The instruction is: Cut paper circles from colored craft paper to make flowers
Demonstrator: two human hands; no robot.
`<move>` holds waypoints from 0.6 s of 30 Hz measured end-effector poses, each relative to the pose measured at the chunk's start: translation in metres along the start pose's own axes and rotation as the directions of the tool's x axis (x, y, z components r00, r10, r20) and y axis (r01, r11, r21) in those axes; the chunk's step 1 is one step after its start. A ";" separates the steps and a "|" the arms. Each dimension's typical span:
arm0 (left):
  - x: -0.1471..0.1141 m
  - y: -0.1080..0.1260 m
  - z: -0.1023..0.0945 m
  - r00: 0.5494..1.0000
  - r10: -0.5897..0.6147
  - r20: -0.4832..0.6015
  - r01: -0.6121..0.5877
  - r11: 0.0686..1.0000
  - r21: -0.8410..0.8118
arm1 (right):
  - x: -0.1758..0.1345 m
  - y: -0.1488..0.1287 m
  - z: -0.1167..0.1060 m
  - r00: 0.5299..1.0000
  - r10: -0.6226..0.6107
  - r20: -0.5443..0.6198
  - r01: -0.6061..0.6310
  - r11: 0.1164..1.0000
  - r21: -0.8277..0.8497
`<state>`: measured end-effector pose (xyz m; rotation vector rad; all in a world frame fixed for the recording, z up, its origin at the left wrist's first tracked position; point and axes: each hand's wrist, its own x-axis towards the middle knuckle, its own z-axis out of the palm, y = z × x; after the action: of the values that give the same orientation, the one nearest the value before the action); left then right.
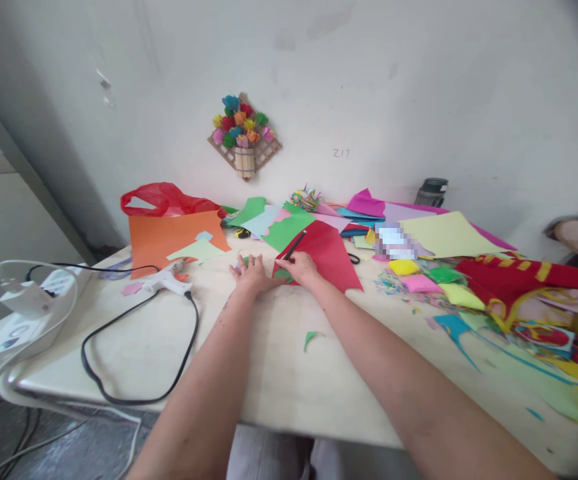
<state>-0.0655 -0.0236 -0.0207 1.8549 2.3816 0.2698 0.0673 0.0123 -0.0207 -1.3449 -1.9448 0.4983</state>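
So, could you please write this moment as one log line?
right hand: holding black pen over red paper | left hand: spread, thumb near green piece | glue gun: lying on table

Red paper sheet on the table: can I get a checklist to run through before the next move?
1. Slim black pen gripped in the right hand: ok.
2. Pen tip touching paper: cannot tell, too small here.
3. Small green paper piece on the red paper sheet: ok.
4. Left hand near the green piece, fingers spread: ok.
5. White plastic glue gun apart from the sheet: ok.
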 end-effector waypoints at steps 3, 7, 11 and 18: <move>0.001 0.000 0.001 1.000 -0.008 0.002 0.008 1.000 0.017 | 0.002 0.002 0.001 1.000 0.005 -0.010 -0.005 1.000 0.017; 0.001 0.000 0.001 1.000 -0.014 0.004 0.014 1.000 0.024 | 0.003 0.004 0.003 1.000 0.004 -0.027 -0.003 1.000 0.030; 0.000 0.000 0.000 1.000 -0.011 0.008 0.010 1.000 0.020 | 0.004 0.006 0.004 0.999 0.013 -0.038 -0.012 0.999 0.035; 0.000 0.001 0.000 1.000 -0.011 0.009 0.011 1.000 0.017 | 0.005 0.008 0.003 0.997 0.005 -0.071 -0.003 1.000 0.024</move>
<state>-0.0648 -0.0236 -0.0206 1.8451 2.3946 0.2402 0.0690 0.0199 -0.0266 -1.3346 -1.8734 0.4676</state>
